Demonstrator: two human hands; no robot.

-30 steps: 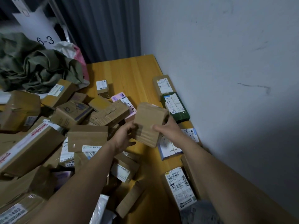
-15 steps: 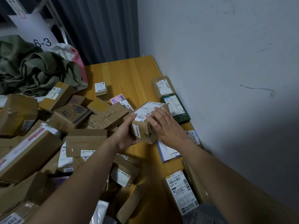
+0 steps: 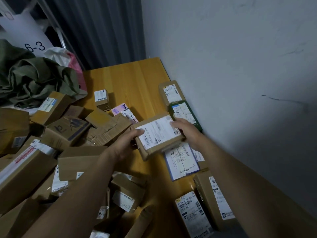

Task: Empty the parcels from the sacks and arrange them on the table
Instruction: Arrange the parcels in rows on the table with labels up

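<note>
since a second ago the held parcel (image 3: 157,134) has been turned over, so that its white label is now faced upward where plain brown card was shown before, and it has been brought lower toward the table (image 3: 133,79). it is gripped at its left edge by the left hand (image 3: 126,145), with the thumb laid on the label, and at its far right corner by the right hand (image 3: 186,129), with the fingers bent over the edge. the parcel is held slightly tilted beside the row along the right wall, just near of the green parcel (image 3: 184,109) and over the far end of a flat white-and-blue parcel (image 3: 181,162); whether that one is touched cannot be told, though a small gap seems likely. beyond the green parcel a brown labelled parcel (image 3: 169,93) is laid flat against it. a loose heap of cardboard boxes (image 3: 65,131) is piled at the left, and a crumpled green sack (image 3: 34,79) is seen at the far left.
</note>
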